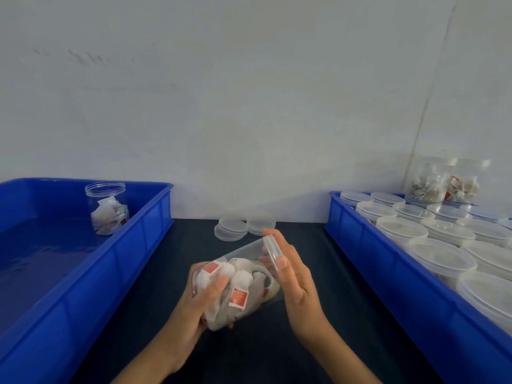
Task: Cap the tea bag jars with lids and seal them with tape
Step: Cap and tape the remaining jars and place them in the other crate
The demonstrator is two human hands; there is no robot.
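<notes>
The left hand has its grip curled round a clear plastic jar stuffed with white tea bags, tilted above the dark table, mouth pointing away to the right. The right hand's grip pinches one clear round plastic lid on edge at that mouth, thumb and fingers closed on its rim. Beyond, two short stacks of clear lids sit on the table. The left blue plastic crate holds one open jar of tea bags. The right blue plastic crate holds many lidded clear jars, too many to count, with one filled jar standing on top of them at the back
</notes>
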